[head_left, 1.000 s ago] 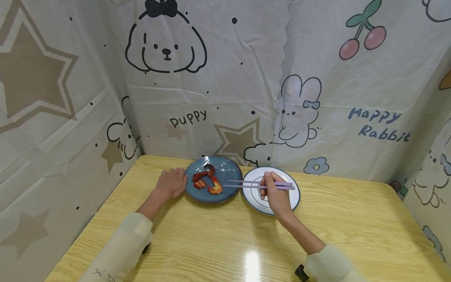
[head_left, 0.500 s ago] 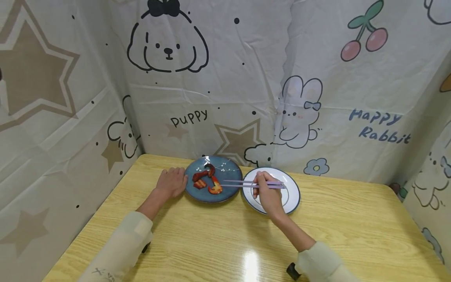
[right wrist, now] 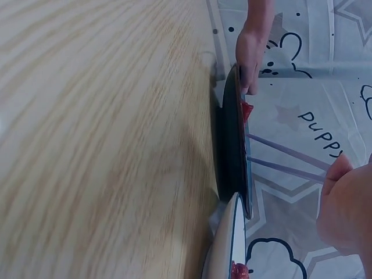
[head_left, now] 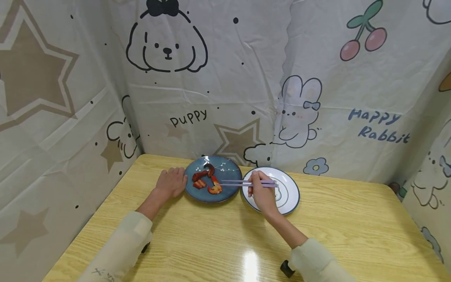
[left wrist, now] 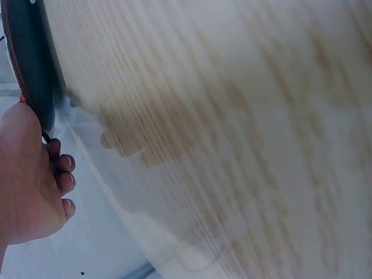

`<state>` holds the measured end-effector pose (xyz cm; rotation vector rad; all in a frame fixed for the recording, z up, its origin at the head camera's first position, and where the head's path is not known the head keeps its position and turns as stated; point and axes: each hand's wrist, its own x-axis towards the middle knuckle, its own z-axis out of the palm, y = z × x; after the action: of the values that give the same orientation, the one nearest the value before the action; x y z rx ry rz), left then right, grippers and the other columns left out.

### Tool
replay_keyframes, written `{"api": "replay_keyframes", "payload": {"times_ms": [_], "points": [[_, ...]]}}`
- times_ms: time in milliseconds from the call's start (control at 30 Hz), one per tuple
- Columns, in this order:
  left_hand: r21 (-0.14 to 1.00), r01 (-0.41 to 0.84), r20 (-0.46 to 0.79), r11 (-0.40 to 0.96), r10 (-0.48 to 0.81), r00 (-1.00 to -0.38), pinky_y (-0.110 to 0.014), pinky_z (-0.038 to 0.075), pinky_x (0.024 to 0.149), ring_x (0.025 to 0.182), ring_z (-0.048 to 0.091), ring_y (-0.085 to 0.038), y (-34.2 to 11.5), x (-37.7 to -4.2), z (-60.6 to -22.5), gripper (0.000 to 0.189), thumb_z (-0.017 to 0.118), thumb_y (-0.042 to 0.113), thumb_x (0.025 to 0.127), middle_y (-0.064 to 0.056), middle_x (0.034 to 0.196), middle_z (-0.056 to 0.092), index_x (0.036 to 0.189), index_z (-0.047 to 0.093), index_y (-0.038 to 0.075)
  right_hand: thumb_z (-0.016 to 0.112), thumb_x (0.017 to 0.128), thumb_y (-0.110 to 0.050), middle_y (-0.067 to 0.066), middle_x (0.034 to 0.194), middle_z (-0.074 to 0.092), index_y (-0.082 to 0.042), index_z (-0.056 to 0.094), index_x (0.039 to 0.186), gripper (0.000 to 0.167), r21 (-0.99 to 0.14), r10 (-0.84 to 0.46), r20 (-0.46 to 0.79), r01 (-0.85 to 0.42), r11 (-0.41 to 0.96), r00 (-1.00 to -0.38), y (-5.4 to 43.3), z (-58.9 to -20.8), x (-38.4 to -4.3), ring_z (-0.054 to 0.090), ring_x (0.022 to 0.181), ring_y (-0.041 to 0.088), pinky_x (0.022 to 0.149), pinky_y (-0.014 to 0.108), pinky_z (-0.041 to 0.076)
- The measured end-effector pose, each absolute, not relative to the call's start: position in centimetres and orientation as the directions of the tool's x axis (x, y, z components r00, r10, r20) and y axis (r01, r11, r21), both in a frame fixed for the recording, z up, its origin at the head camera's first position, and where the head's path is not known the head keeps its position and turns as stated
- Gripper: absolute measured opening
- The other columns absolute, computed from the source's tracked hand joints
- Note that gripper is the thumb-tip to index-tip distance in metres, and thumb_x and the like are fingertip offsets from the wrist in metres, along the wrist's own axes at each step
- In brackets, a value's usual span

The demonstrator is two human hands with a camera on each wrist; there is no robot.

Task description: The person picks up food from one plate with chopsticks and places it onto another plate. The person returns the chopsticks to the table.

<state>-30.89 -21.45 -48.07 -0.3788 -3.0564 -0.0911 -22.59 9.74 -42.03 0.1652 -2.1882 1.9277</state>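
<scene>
My right hand holds a pair of lilac chopsticks over the white plate. Their tips reach left over the blue plate, beside an orange curved shrimp; whether they touch it is unclear. Several red-brown food pieces lie left of and behind the shrimp. At the blue plate's left rim, my left hand grips the edge, its thumb over the rim and its other fingers outside. On the white plate, the right wrist view shows a red piece, which my right hand hides in the head view.
The two plates stand side by side near the back of a wooden table. A printed cloth hangs behind the table and along both sides. Black straps show at the sleeves.
My right hand has moved left with the chopsticks, bringing their tips from right of the shrimp to its edge. More of the white plate's drawing shows. My left hand has stayed at the rim.
</scene>
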Motion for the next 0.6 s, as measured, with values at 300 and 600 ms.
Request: {"api": "replay_keyframes", "payload": {"times_ms": [300, 600], "points": [[0.066, 0.244, 0.058, 0.967, 0.241, -0.969, -0.050, 0.039, 0.078, 0.093, 0.053, -0.034, -21.4, -30.9, -48.0, 0.029, 0.036, 0.025, 0.106, -0.013, 0.092, 0.054, 0.103, 0.051, 0.000, 0.044, 0.107, -0.012, 0.028, 0.066, 0.057, 0.003, 0.059, 0.081, 0.034, -0.965, 0.070, 0.242, -0.233, 0.120, -0.968, 9.1, -43.0, -23.2, 0.057, 0.054, 0.037, 0.049, 0.024, 0.044], [0.071, 0.239, 0.044, 0.969, 0.236, -0.971, -0.049, 0.039, 0.077, 0.091, 0.052, -0.034, -21.5, -31.1, -48.1, 0.030, 0.036, 0.025, 0.107, -0.013, 0.091, 0.052, 0.104, 0.051, 0.000, 0.047, 0.106, -0.016, 0.010, 0.059, 0.055, -0.001, 0.058, 0.079, 0.033, -0.964, 0.085, 0.259, -0.253, 0.076, -0.962, 8.7, -44.9, -24.2, 0.053, 0.047, 0.017, 0.046, 0.026, 0.045]]}}
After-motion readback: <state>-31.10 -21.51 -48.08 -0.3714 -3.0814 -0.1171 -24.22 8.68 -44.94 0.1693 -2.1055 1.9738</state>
